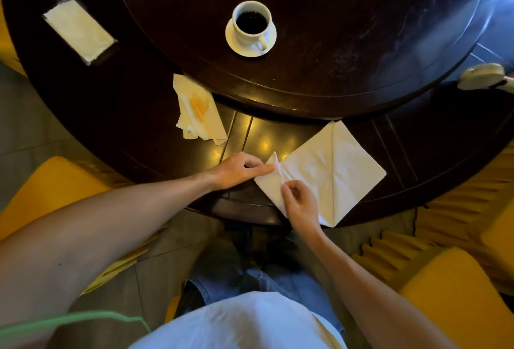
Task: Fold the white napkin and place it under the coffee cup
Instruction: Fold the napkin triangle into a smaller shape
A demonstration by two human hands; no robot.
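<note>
The white napkin (331,169) lies spread like a diamond on the near edge of the dark round table (139,115). My left hand (239,169) pinches its left corner, which is lifted and curled inward. My right hand (300,204) grips the napkin's near-left edge between thumb and fingers. The white coffee cup (251,22), full of dark coffee, stands on a white saucer (236,42) on the raised inner turntable, well beyond the napkin and apart from both hands.
A crumpled, yellow-stained napkin (197,111) lies left of centre by the turntable rim. A napkin holder (79,33) sits at far left. A white object (482,76) rests at the right edge. Yellow chairs (459,301) flank me.
</note>
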